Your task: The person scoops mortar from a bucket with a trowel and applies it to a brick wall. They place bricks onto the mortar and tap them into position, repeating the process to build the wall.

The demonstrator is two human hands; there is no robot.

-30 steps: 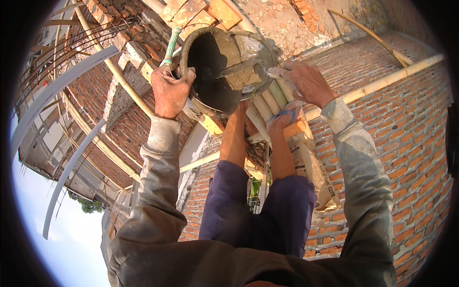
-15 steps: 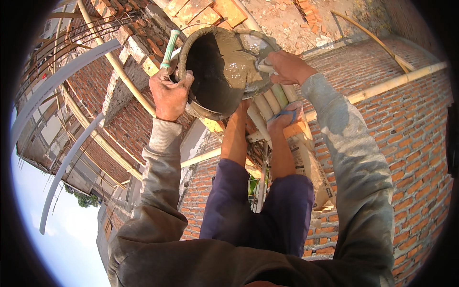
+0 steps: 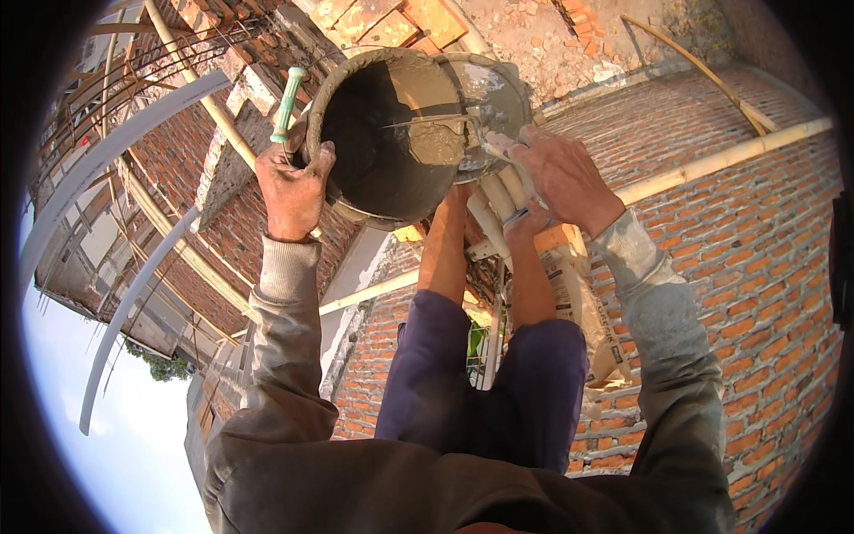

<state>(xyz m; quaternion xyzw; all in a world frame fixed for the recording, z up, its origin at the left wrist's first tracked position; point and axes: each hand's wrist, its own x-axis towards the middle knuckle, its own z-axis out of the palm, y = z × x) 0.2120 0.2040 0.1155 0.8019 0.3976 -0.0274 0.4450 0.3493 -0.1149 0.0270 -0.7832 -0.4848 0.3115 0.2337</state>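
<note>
Two full grips — left hand point(image 3: 292, 191) clutching a mortar-smeared bucket point(image 3: 356, 107), right hand point(image 3: 565, 178) clasping a trowel point(image 3: 495, 142).

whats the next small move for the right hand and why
I'd probably have the right hand draw the trowel gently through the mortar: it grips the trowel, whose blade reaches inside the bucket where mortar lies, and the left hand holds the rim, which should help steady it.
</note>
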